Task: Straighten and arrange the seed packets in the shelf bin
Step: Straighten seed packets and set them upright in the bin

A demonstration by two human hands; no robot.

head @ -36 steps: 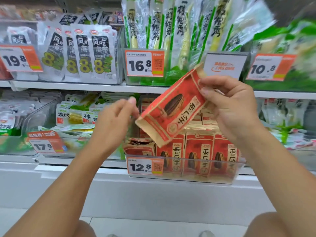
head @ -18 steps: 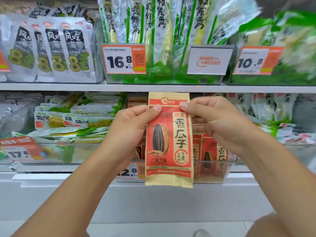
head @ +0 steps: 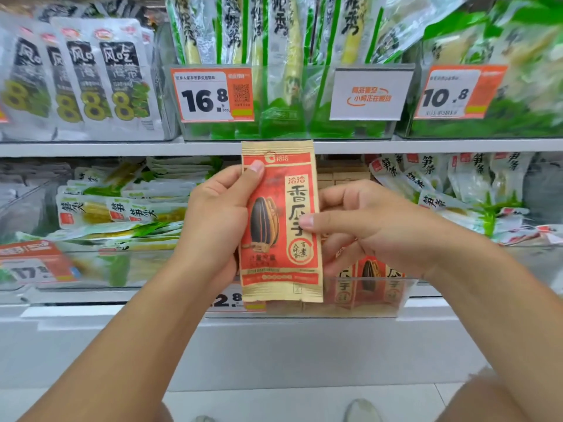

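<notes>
- So the red seed packet (head: 280, 222) is up in front of the clear shelf bin (head: 377, 295), held upright with the printed face toward me, and it covers the bin's left part.
- Left hand (head: 217, 222) grips the packet's left edge: thumb lies up the front near the top, the other fingers are wrapped behind where I can't see them.
- Right hand (head: 365, 225) pinches the packet's right edge about halfway down, thumb tip on the front, fingers curled behind it.
- Inside the bin, to the right of the held packet, more red seed packets (head: 370, 275) stand upright against the front wall, faces forward. How many in total, can't tell, the held one hides the rest.
- Behind those I can see tan packet tops (head: 341, 173) stacked further back in the bin.
- A price tag (head: 231, 300) on the bin's front left peeks out from under the held packet, partly covered.
- Left of the bin there's another clear bin (head: 91, 269) with green-and-white snack packs (head: 122, 208) lying flat in a loose pile, and an orange tag (head: 33, 263) on its front, blurry.
- Right of the bin, more green-and-white packs (head: 451, 184) leaning every which way.
- On the shelf above the bin: a clear tub with tall green-striped packs (head: 274, 41) standing up, tagged 16.8 (head: 211, 94), plus a white sign (head: 371, 94) next to it.
- Up and left of that, silver pouches (head: 91, 77) with big 8s standing in a row.
- Up and right, a 10.8 tag (head: 457, 92) over blurry green bags (head: 502, 56).
</notes>
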